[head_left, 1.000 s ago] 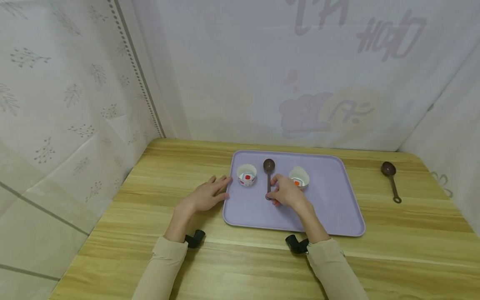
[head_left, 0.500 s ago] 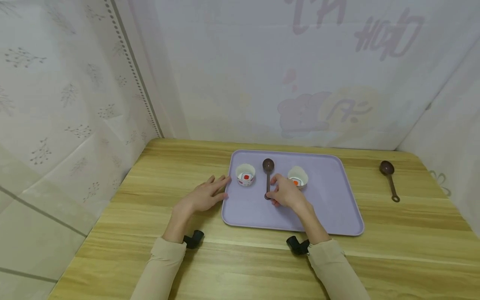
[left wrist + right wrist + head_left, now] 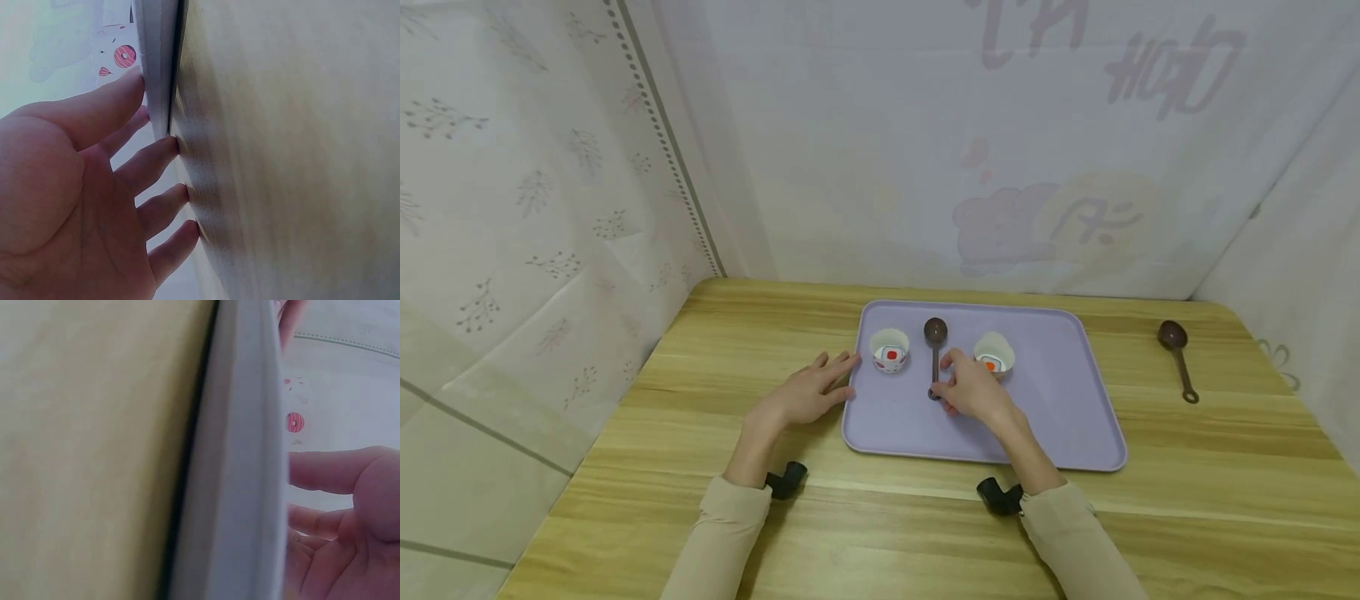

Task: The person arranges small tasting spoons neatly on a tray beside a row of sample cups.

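Note:
On the lilac tray (image 3: 1045, 425) lies a dark brown measuring spoon (image 3: 936, 332), bowl toward the wall. My right hand (image 3: 973, 385) has curled fingers and pinches the spoon near the ring end of its handle; the tray's rim hides its fingertips in the right wrist view. My left hand (image 3: 805, 392) rests with its fingers spread at the tray's left edge, its thumb and index finger at the rim and other fingertips on the table in the left wrist view. A small patterned cup (image 3: 889, 352) with a red spot inside stands left of the spoon.
Another small white cup (image 3: 994, 353), with an orange spot inside, stands just beyond my right hand. A second brown measuring spoon (image 3: 1172, 335) lies on the wooden table (image 3: 880, 533) right of the tray. A printed curtain (image 3: 850, 167) hangs behind the table.
The head view has shifted slightly, so the things appear a little further left. Both hands, the spoon and the cups keep their places on the tray.

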A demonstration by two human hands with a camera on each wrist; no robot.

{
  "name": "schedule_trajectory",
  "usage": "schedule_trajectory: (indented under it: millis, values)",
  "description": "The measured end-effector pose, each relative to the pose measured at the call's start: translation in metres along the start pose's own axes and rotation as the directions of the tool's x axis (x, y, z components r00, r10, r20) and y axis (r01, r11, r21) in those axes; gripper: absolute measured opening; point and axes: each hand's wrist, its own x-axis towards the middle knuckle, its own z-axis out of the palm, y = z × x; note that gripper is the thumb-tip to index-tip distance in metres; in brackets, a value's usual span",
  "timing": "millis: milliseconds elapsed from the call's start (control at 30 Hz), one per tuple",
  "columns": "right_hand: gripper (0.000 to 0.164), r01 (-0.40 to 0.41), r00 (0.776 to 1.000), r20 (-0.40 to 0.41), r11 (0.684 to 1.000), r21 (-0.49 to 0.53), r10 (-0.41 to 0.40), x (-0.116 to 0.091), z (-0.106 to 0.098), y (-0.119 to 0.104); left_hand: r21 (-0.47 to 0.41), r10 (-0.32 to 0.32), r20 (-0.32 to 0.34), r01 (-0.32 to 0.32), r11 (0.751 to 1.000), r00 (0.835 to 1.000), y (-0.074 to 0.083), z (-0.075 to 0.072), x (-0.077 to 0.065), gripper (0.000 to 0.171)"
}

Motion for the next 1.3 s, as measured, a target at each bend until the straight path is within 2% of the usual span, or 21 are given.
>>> schedule_trajectory:
  millis: [367,700,867,1300]
  values:
    - [0.037,0.069,0.997,-0.025,0.998,-0.008,-0.069,-0.007,0.000,0.001,-0.002,-0.013,0.001,0.013,1.000,1.000,0.001,0.000,-0.001,0.059]
    - [0.038,0.109,0.992,-0.048,0.988,-0.113,-0.115,-0.013,-0.002,-0.001,-0.009,-0.015,0.005,0.015,1.000,1.000,0.000,0.000,-0.001,0.059]
    - [0.037,0.125,0.989,-0.060,0.984,-0.129,-0.134,-0.017,-0.004,-0.005,-0.004,-0.021,0.006,0.021,1.000,1.000,0.001,0.000,-0.001,0.059]
    - [0.030,0.241,0.963,-0.100,0.964,-0.108,-0.252,-0.030,-0.013,-0.001,-0.002,-0.018,0.002,0.018,1.000,1.000,-0.001,0.001,0.000,0.059]
